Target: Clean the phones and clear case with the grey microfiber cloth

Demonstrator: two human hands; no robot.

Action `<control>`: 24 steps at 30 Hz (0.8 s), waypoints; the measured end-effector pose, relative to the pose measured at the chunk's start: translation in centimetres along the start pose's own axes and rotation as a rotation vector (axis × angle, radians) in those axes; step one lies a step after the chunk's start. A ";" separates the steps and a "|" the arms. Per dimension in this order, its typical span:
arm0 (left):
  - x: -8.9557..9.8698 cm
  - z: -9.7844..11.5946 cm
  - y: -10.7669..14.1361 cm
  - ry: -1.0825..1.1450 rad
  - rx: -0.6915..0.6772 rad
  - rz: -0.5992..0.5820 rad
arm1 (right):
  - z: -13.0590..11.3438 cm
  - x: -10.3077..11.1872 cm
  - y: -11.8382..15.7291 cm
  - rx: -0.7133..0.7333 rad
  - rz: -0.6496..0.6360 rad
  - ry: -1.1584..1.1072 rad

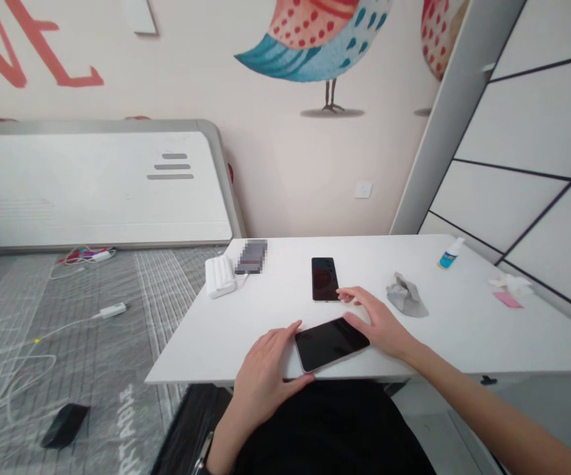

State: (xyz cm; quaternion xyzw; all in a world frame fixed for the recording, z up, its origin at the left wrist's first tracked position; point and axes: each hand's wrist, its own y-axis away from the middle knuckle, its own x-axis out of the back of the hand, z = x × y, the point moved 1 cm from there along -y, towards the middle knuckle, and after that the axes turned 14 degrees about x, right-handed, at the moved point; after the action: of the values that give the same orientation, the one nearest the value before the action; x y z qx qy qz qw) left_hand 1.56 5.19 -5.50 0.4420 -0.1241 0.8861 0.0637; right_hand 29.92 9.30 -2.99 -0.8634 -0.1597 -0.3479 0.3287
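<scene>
A small tablet (pixel 332 343) with a dark screen and light edges lies slanted near the front edge of the white table (pixel 245 343). My left hand (pixel 265 379) spans its left end, thumb at the lower edge and fingers by the upper left corner. At the upper right corner, the thumb of my right hand (pixel 371 323) touches the tablet. The other fingers of that hand are half bent, held apart and reaching towards a black phone (pixel 325 278). The phone lies flat behind the tablet, its lower right corner close to those fingertips.
Right of the phone sits a crumpled grey cloth (pixel 406 295). Farther right are a small bottle (pixel 450 254) and a pink slip (pixel 507 300). A white power strip (pixel 220 276) and a blurred dark item (pixel 252 256) lie at the left. Cables (pixel 67 328) trail over the bed.
</scene>
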 end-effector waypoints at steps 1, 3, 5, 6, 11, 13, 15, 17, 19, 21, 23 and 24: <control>0.0 -0.2 0.1 0.024 -0.010 0.000 | 0.4 0.4 0.6 -0.081 0.048 -0.002; 0.1 -0.6 0.2 0.091 -0.009 -0.013 | 0.9 0.7 1.9 -0.206 0.070 -0.055; 0.2 -0.7 0.3 0.186 0.015 -0.038 | 1.1 0.5 2.9 -0.278 0.088 -0.214; 0.2 -0.6 0.3 0.245 0.034 -0.052 | 1.2 0.3 3.2 -0.304 0.113 -0.327; -0.1 1.0 0.1 0.683 0.163 -0.122 | 1.3 -1.3 3.4 -0.414 0.382 -0.818; -0.4 1.7 -0.1 0.844 0.219 -0.238 | 1.3 -1.9 3.1 -0.438 0.502 -0.915; -0.8 2.2 -0.4 0.927 0.263 -0.390 | 1.1 -2.3 2.8 -0.448 0.571 -0.966; -1.2 2.3 -0.8 0.952 0.316 -0.445 | 0.8 -2.6 2.6 -0.450 0.605 -0.974; -1.6 2.3 -1.1 0.914 0.395 -0.345 | 0.7 -2.7 2.6 -0.441 0.616 -0.968; -1.9 2.3 -1.5 0.828 0.457 -0.212 | 0.6 -2.8 2.6 -0.433 0.613 -0.956; -2.0 2.3 -1.7 0.777 0.482 -0.134 | 0.6 -2.9 2.7 -0.430 0.599 -0.925; -2.1 2.3 -1.8 0.773 0.484 -0.117 | 0.5 -2.9 2.8 -0.427 0.589 -0.904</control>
State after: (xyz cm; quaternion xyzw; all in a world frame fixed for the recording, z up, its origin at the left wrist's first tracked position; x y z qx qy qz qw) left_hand 4.95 6.24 -5.53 0.0873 0.1445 0.9844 0.0500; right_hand 29.51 7.47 -6.63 -0.9814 0.0366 0.1370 0.1292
